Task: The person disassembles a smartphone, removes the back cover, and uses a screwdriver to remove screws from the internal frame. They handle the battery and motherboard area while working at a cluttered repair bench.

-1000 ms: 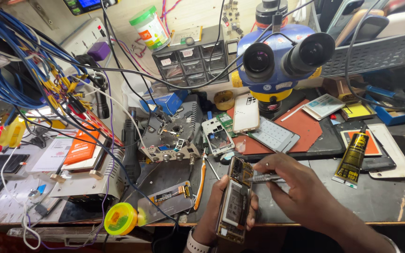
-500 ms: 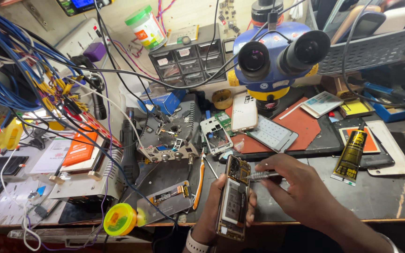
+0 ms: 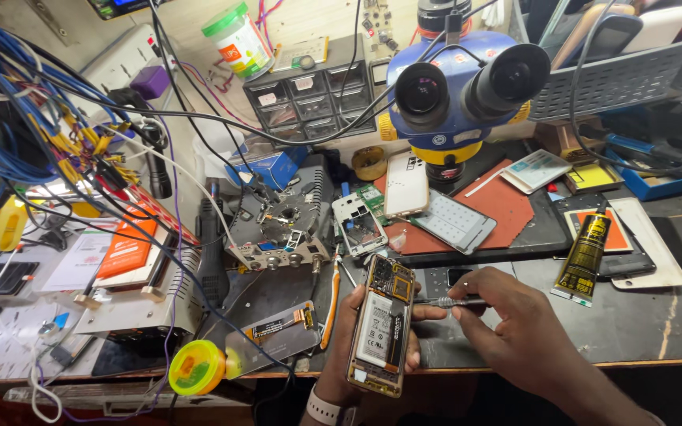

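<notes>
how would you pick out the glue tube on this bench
Start at the blue microscope at the back, then drop toward the right front of the bench. The glue tube lies there flat, black with yellow print, beside a white-framed phone panel; nothing else nearby is tube-shaped.

1. I look down on a dark workbench (image 3: 641, 331), its top scuffed and scratched, with a worn wooden strip along the near edge.
2. Behind the far edge I see a pale, stained wall (image 3: 333, 20).
3. Against that wall stands a small cabinet of clear drawers (image 3: 309, 102), with a green-lidded jar (image 3: 237, 39) above it.
4. A blue stereo microscope (image 3: 455, 91) rises over the middle of the bench, on a dark mat (image 3: 538, 229).
5. At the far right corner sits a grey slotted basket (image 3: 617, 75).
6. Blue and black cables (image 3: 33, 118) hang over the left side.
7. The light is even and bright, with no hard shadows.
</notes>
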